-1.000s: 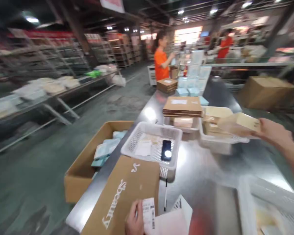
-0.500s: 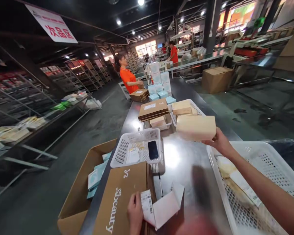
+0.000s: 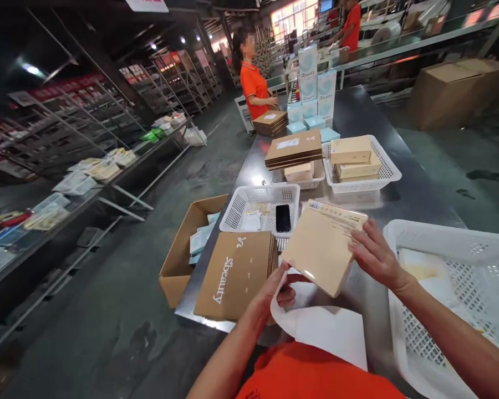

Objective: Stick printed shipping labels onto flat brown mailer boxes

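Note:
A flat beige box, its printed side up, is tilted over the metal table in front of me. My right hand grips its right edge, thumb and fingers around it. By the box's lower left corner is my left hand, with a curled white paper sheet held in its fingers; its thumb meets the box corner. The sheet bends down towards my body. Just left of it lies a stack of brown flat cartons with white lettering.
A white basket holds a phone and papers. Another basket holds beige boxes. At right stands a large white basket. An open carton is beside the table. A co-worker stands beyond.
My right hand has brought the beige box nearer, over the table's middle. My left hand has moved from the carton stack to the box's corner, lifting the sheet. The view has shifted.

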The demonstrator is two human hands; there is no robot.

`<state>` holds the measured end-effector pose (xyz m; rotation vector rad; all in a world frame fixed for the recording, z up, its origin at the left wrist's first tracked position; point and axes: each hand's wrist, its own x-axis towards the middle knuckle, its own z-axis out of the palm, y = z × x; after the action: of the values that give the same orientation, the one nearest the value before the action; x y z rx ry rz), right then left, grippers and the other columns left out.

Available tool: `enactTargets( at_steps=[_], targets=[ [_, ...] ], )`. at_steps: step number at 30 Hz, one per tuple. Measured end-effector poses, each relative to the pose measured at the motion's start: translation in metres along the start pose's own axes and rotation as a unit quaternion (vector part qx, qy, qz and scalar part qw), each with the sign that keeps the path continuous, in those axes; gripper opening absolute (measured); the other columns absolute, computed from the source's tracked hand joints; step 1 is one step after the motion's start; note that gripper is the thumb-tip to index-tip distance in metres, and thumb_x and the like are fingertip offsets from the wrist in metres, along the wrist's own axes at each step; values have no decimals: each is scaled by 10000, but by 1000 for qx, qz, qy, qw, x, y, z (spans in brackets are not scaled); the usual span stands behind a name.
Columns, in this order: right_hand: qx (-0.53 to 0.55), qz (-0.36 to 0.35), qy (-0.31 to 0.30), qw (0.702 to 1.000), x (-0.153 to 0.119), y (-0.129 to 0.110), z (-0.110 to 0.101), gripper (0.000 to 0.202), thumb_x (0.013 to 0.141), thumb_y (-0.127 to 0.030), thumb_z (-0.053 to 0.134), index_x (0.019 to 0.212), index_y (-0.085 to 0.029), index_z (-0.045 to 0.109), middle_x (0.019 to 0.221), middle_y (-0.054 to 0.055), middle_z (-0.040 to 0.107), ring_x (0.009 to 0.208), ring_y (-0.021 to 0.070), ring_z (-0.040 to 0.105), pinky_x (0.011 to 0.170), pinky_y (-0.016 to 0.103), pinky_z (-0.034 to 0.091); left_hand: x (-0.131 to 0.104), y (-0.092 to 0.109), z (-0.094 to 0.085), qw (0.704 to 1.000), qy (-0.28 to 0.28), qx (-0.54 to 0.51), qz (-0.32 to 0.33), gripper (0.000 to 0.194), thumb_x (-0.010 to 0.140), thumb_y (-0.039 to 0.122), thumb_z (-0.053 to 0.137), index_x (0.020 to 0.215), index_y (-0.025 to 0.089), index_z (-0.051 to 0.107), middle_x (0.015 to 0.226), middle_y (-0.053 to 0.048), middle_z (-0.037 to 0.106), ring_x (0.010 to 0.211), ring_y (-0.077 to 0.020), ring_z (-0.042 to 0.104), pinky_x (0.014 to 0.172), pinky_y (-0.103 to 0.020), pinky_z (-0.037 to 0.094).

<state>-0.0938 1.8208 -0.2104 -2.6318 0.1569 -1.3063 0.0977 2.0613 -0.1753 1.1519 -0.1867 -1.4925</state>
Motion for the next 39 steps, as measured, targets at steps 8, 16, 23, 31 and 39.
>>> enactTargets(
  at_steps=[8,16,23,31,39],
  targets=[
    [175,179,-142,958,40,-33,-43,705,851,-360,677,1504,-350,411,1621,60,304,1493,335,271,1175,582,344,-1,39,-13,963,100,112,224,681,566,447,849,1144,156,638,967,-76,729,856,-218,675,767,-309,523],
    [574,414,-285,646,48,-30,-47,793,708,-352,814,1444,-275,528,1273,99,661,1054,281,681,755,409,642,-5,102,-12,904,81,354,225,594,658,347,762,1216,162,680,972,-66,731,852,-216,659,741,-307,528],
    [560,538,-43,628,10,-52,10,826,594,-291,897,1363,-317,595,1160,16,696,944,209,676,765,389,644,28,137,-6,885,166,313,301,726,692,473,778,1301,119,605,895,-66,735,660,-136,610,611,-242,474],
    [557,544,171,604,-3,-56,33,771,627,-324,869,1341,-373,582,1145,-43,690,1007,192,660,901,442,617,34,79,-12,923,202,249,214,656,672,533,775,1146,106,621,770,-59,730,525,-117,567,485,-223,410],
    [551,547,190,601,-6,-55,35,782,645,-331,869,1358,-353,547,1070,-33,697,1015,190,661,959,455,594,39,30,-6,945,141,258,142,679,625,527,811,1123,104,627,773,-58,729,534,-115,554,511,-239,400]
  ],
)
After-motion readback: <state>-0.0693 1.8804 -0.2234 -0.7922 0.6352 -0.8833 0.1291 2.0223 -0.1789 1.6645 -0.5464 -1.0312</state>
